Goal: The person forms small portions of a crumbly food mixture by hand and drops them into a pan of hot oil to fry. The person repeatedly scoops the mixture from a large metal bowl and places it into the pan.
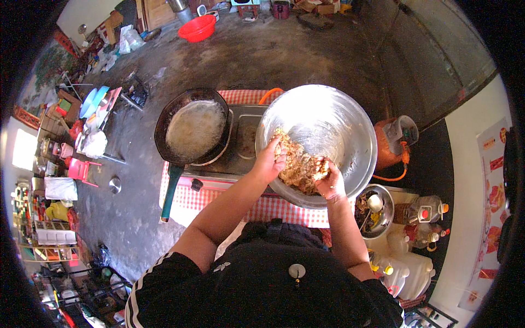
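Observation:
A wide metal basin (352,123) is tilted over the right side of a gas stove (248,110). Inside it, a lumpy brown mixture (297,168), like minced filling or batter, lies heaped at the near side. My left hand (270,162) is curled at the heap's left edge, with some mixture between thumb and fingers. My right hand (331,182) grips a clump at the heap's right edge, its fingertips coated. On the stove's left side sits a black wok (162,135) holding pale, foamy, bubbling oil (196,129). Its dark green handle (172,192) points towards me.
A red checked cloth (229,209) lies beneath the stove. To the right are a metal bowl with a ladle (374,203), several plastic bottles (426,209) and an orange gas cylinder (385,141) with a hose. A red basin (197,28) stands on the floor beyond.

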